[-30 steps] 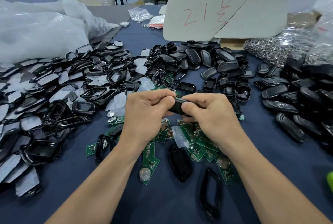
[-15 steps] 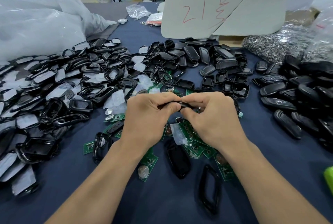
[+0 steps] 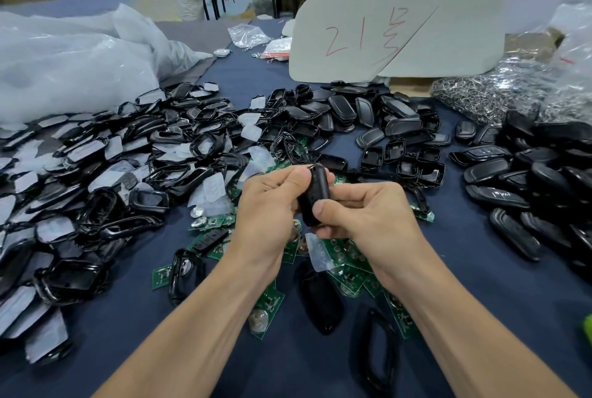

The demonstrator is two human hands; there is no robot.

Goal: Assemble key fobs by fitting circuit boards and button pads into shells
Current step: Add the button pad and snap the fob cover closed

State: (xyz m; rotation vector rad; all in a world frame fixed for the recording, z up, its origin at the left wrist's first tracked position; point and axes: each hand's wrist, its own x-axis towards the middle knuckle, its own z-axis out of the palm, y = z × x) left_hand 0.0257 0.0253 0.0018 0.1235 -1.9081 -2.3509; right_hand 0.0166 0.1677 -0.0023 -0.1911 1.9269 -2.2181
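Note:
A black key fob (image 3: 315,192) is held upright above the table's middle, between both my hands. My left hand (image 3: 270,205) grips its upper left side with curled fingers. My right hand (image 3: 362,215) pinches its lower end, thumb on the front face. Beneath the hands lie several green circuit boards (image 3: 346,272), some with coin cells, and clear button pads (image 3: 320,252). A black shell half (image 3: 320,298) lies just below my wrists.
Black frames and clear pads are heaped at the left (image 3: 105,179). Shell halves pile at the back middle (image 3: 378,128). Finished fobs crowd the right edge (image 3: 538,179). A grey card with red writing (image 3: 394,29), plastic bags (image 3: 64,58) and metal rings (image 3: 493,96) stand behind.
The fob has turned from lying flat between my fingertips to standing upright. My right thumb now presses its lower front. The camera has tilted up a little.

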